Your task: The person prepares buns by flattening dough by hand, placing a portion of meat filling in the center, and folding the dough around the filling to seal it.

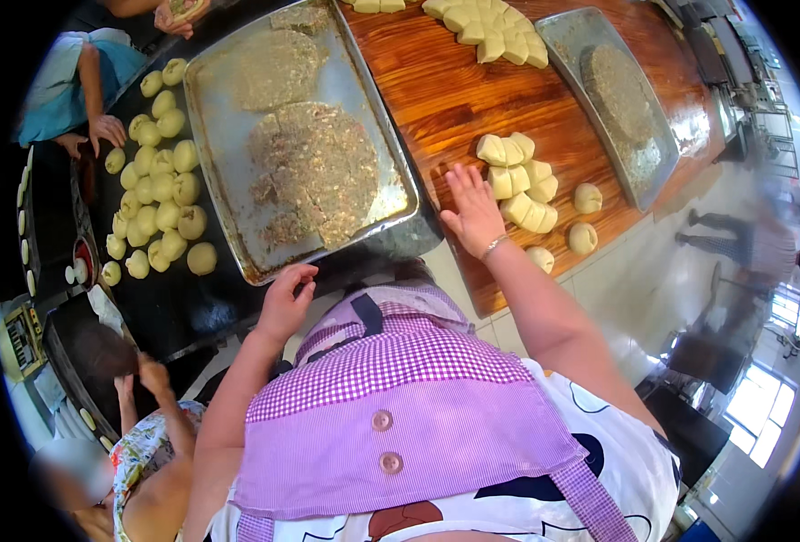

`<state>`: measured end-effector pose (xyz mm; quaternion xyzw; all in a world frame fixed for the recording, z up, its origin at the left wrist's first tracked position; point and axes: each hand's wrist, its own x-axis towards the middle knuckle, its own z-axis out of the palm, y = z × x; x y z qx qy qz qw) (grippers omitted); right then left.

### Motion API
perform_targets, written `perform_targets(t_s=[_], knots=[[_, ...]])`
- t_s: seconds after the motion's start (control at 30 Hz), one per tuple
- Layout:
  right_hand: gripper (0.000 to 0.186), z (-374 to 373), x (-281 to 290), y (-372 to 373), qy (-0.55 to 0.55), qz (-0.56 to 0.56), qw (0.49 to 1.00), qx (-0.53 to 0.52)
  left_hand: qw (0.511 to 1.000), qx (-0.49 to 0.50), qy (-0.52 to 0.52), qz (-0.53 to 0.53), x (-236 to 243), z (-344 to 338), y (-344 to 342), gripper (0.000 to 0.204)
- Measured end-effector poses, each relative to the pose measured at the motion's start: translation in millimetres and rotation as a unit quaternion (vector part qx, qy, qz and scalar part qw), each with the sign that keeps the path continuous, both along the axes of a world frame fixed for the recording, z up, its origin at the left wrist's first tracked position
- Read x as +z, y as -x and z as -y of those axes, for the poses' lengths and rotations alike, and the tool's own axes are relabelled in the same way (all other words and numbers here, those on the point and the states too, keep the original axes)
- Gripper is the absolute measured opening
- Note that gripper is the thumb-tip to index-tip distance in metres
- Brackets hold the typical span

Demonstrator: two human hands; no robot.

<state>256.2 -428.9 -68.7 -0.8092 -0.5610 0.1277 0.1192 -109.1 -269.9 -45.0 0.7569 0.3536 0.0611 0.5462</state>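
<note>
My right hand lies flat on the wooden tabletop, fingers stretched out, just left of a cluster of pale dough pieces. Its fingertips are close to the dough and hold nothing. My left hand hangs by the near edge of a large metal tray, its fingers loosely curled, a gap at the thumb, and nothing seen in it. Chopped greyish-brown filling is spread in the tray. Near the dough pieces sit rounded dough balls, one partly behind my right forearm.
Many round filled buns stand on the dark counter left of the tray. A second metal tray with filling is at the right, and more cut dough at the back. Co-workers' hands are at the far left; another person works lower left.
</note>
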Motion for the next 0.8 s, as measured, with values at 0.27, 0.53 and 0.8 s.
perform_targets(t_s=[0.27,0.53,0.8], knots=[[0.079,-22,-25,21,0.118,0.054,0.990,-0.057,0.999,0.017,-0.002,-0.036,-2,0,-5,0.024],[0.060,-5,-49,-15,-0.074,-0.182,0.971,-0.133,0.999,-0.015,-0.002,-0.049,0,-6,-4,0.025],[0.062,-5,-31,5,0.034,0.124,0.990,-0.057,0.997,-0.038,0.033,-0.050,6,-5,-5,0.027]])
